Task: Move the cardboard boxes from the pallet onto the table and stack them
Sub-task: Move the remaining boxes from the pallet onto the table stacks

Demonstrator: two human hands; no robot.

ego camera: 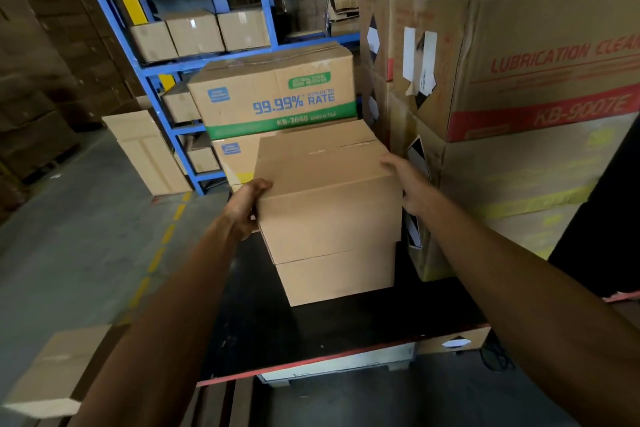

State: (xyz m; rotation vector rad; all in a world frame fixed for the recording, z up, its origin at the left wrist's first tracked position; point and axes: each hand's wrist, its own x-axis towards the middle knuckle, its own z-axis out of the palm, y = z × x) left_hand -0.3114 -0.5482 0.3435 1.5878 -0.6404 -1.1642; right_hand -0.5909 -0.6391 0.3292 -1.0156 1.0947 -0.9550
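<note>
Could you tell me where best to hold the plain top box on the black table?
Probably its two opposite side walls, one hand from each side: the top box is wide and squarely stacked, as the left hand and right hand show.

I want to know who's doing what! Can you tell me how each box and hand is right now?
Top plain box: shut, sitting on another box, held on both sides.
Lower plain box: shut, on the black table.
Left hand: gripping the top box's left edge.
Right hand: pressed flat against its right side.
Green-striped box: shut, stacked behind.
</note>
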